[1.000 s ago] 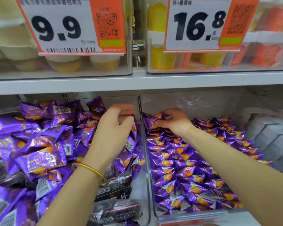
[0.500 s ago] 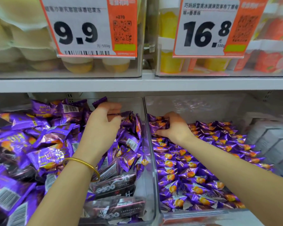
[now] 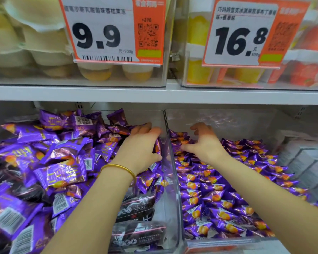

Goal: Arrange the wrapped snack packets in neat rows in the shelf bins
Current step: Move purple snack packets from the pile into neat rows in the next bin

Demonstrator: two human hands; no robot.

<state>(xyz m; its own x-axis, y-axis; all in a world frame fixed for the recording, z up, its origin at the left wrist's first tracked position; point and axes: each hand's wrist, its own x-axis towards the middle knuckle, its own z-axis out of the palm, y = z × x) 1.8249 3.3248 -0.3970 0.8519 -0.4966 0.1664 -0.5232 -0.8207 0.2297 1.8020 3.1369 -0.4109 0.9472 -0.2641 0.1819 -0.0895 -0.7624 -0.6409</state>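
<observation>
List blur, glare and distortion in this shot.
Head view: motion softens the left hand; the 16.8 price tag slants under the wide lens, its QR code soft; glare streaks the clear bin wall; foil glints on the purple packets.

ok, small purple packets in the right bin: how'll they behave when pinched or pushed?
Small purple packets: glossy foil, so probably slippery. Puffy and tiny, so likely light. Lying loose in overlapping rows, so a push probably shifts neighbours.

Left hand (image 3: 139,145) grip among packets (image 3: 62,171) unclear
</observation>
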